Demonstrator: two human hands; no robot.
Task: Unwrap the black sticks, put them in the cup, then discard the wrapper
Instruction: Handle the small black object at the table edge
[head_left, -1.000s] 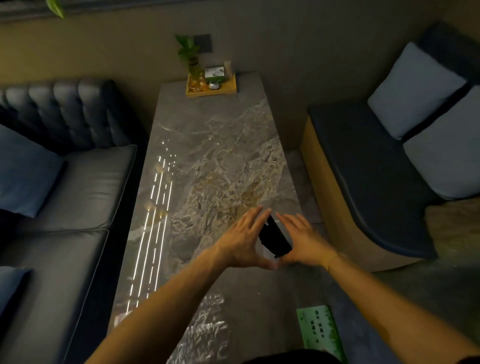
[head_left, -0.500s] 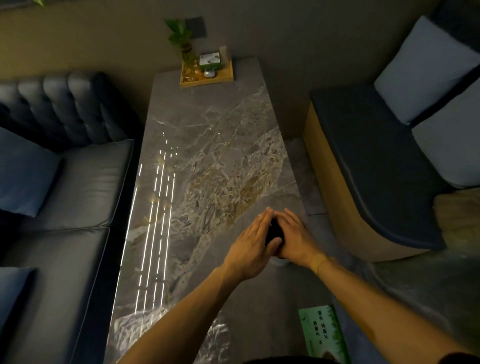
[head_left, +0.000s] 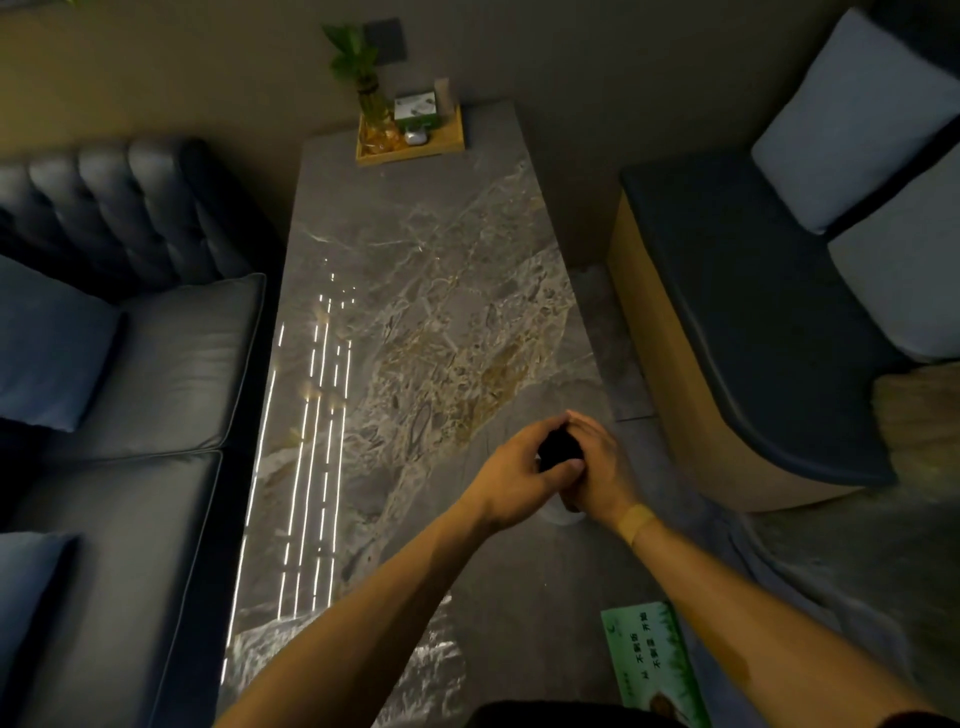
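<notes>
My left hand (head_left: 511, 480) and my right hand (head_left: 600, 467) are pressed together over the near right part of the marble table (head_left: 415, 291). Between them they clasp a black bundle (head_left: 558, 448), of which only a dark patch shows between the fingers. I cannot tell sticks from wrapper in it. A pale rounded rim, probably the cup (head_left: 557, 515), peeks out just below my hands; most of it is hidden.
A wooden tray (head_left: 447, 148) with a plant vase and a small box sits at the table's far end. A green packet (head_left: 652, 660) lies at the near right edge. A dark sofa (head_left: 130, 364) runs along the left, a cushioned bench (head_left: 753, 322) on the right.
My hands have closed together around the black bundle, which was plainly visible between open palms one second ago. Now the fingers cover nearly all of it.
</notes>
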